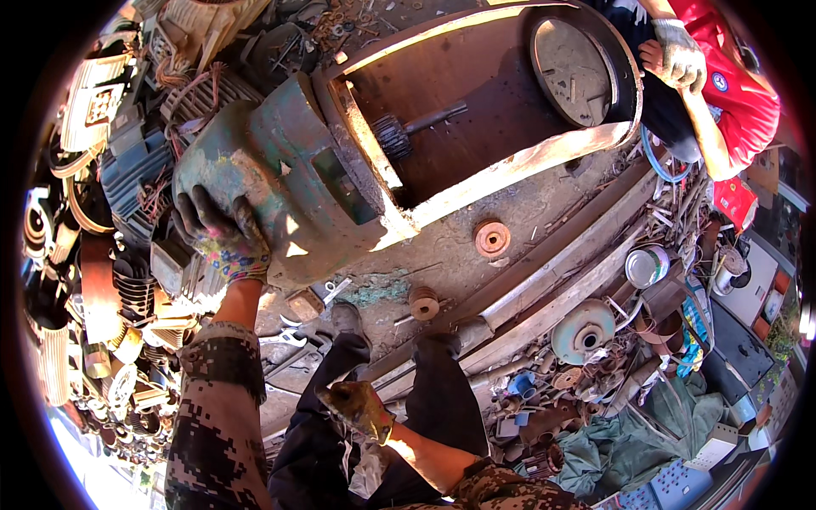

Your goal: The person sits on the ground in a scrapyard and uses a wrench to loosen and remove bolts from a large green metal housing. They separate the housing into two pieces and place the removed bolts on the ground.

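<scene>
A large machine housing (293, 140), green with worn paint and rust, lies on the ground with its long cut-open rusty body (501, 93) reaching up and right. Inside that body, a toothed shaft (425, 121) sticks out from the green end. My left hand (223, 238), in a patterned glove with blackened fingers, rests on the rounded green end, fingers spread. Over my legs is my right hand (361, 410), in a dirty yellowish glove, with fingers curled together. Whatever it may hold is hidden. Near my boot lie a wrench (283, 338) and a wooden block (304, 303).
Another person in a red shirt (744, 110) sits at the far right, gloved hand (680, 55) over the other. Two rusty pulleys (492, 239) (423, 303) stand on the ground. Long metal beams (552, 276) run beside a scrap pile with a round greenish flange (584, 332). Stacked metal parts (102, 297) fill the left.
</scene>
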A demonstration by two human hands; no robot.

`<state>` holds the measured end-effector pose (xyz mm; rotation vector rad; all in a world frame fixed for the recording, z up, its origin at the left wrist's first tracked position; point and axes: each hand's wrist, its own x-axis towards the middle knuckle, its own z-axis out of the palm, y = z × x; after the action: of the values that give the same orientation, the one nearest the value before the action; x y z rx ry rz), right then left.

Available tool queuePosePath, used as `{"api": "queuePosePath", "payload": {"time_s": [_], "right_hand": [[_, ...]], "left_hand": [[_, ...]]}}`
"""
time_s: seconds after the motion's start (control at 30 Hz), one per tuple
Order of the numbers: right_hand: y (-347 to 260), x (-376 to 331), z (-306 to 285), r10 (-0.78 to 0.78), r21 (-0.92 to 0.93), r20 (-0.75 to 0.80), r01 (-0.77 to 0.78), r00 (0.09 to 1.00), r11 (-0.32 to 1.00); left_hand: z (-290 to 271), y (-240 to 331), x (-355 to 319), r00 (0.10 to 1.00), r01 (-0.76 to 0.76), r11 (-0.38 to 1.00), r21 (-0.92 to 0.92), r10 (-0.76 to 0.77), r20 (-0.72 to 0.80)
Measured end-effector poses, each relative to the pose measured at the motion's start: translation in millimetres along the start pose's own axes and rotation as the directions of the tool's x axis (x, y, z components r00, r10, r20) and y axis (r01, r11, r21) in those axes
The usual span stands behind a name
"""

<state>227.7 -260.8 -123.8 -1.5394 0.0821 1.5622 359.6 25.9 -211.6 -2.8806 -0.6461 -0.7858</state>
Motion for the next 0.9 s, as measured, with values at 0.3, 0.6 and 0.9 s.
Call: {"api": "queuePosePath", "payload": {"time_s": [0.3,0.6,0.9], "right_hand": [[11.2,-0.8,7.5,-0.095,0.039,-0.062,0.097,0.994,0.994],[1.9,0.8,5.7,-0.004,0.035,-0.021,0.005,1.0,0.999],[-3.6,3.4,-0.6,-0.01,-0.085,0.042,0.014,0.999,0.996]], "left_hand": [[-5.9,4.1,3.5,0.998,0.063,0.998,-0.004,-0.063,0.026],[-1.9,1.6,0.1,0.997,0.067,0.998,0.007,-0.068,0.037],[0.4,1.5,0.7,0.999,0.051,0.999,-0.015,-0.051,-0.001]]}}
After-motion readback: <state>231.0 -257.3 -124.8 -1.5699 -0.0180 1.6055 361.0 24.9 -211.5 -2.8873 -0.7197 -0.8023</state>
